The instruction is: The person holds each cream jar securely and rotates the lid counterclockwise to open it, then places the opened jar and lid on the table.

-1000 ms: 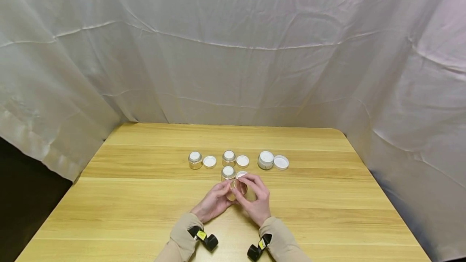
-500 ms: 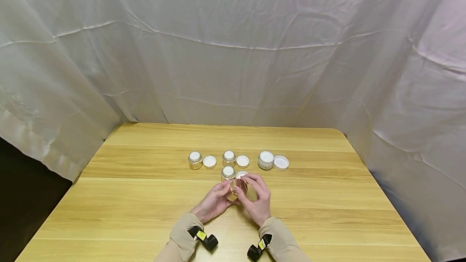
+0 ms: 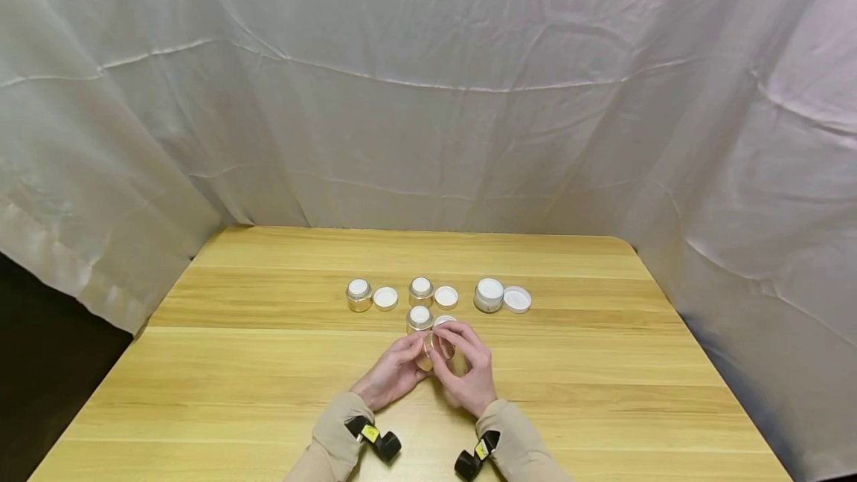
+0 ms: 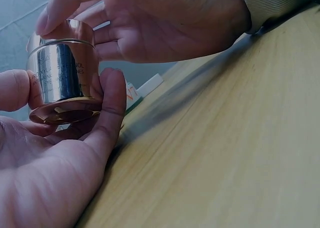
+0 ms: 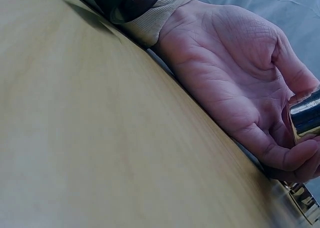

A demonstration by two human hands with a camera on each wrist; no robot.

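Note:
Over the near middle of the table, my left hand holds a shiny gold cream jar, thumb on one side and fingers on the other. The jar is tilted in the head view, with small dark print on its side. My right hand has its thumb and fingertips on the jar's gold lid. A thin seam shows between lid and body. The right wrist view shows my left palm and part of the jar at the frame's edge; the right fingers are out of that view.
Just beyond my hands stands a lidless gold jar, a white lid partly hidden beside it. Farther back are a left jar, a middle jar and a wider right jar, each beside an upturned lid.
Half a second ago my right fingers were spread farther right, baring more of the lid's top. Now they have moved back left over it. My left hand and the jar stay nearly still.

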